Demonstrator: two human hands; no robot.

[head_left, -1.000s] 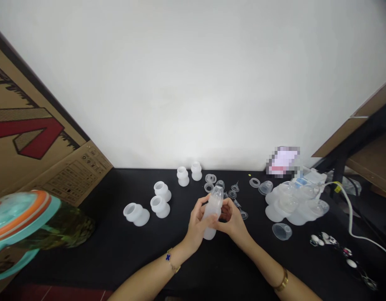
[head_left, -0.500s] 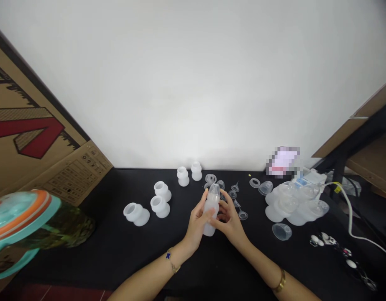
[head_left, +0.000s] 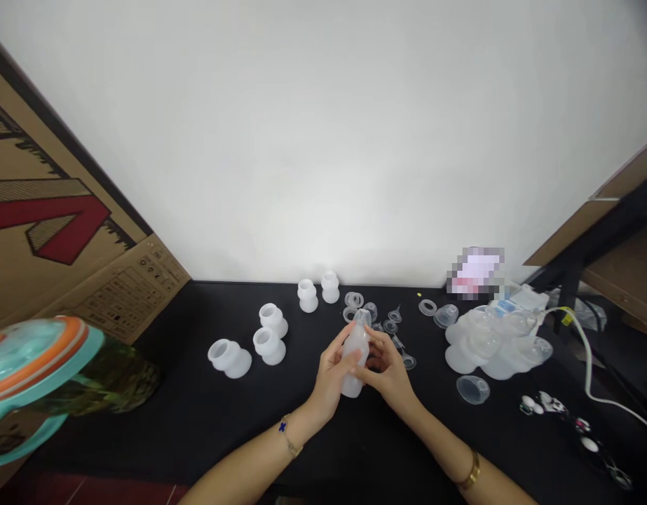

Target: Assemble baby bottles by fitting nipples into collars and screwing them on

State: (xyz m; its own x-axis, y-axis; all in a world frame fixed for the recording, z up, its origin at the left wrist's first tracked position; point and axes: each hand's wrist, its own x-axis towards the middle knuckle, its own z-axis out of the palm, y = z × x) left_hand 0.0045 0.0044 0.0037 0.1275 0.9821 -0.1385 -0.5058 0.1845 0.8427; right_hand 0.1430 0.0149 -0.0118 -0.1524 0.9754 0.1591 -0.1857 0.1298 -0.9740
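Note:
Between my two hands stands a translucent white baby bottle (head_left: 355, 347) with a clear top, tilted slightly. My left hand (head_left: 334, 365) wraps its left side, thumb across the front. From the right, my right hand (head_left: 389, 365) grips it with thumb and fingers, the fingertips near the clear top. Just behind the bottle lie small clear rings (head_left: 353, 300) and clear nipple-like pieces (head_left: 394, 315). To the left are several open white bottle bodies (head_left: 229, 358), some upright and some tilted.
At right sits a cluster of capped bottles (head_left: 499, 344), with a clear dome cover (head_left: 473, 390) before it. A white cable (head_left: 587, 365) and a beaded strap (head_left: 565, 414) lie further right. A large turquoise-lidded jug (head_left: 44, 379) and a cardboard box (head_left: 65, 210) stand at left.
My fingers have shifted up slightly around the bottle's clear top, which now shows less. The bottle stays in nearly the same place; the other things have not moved.

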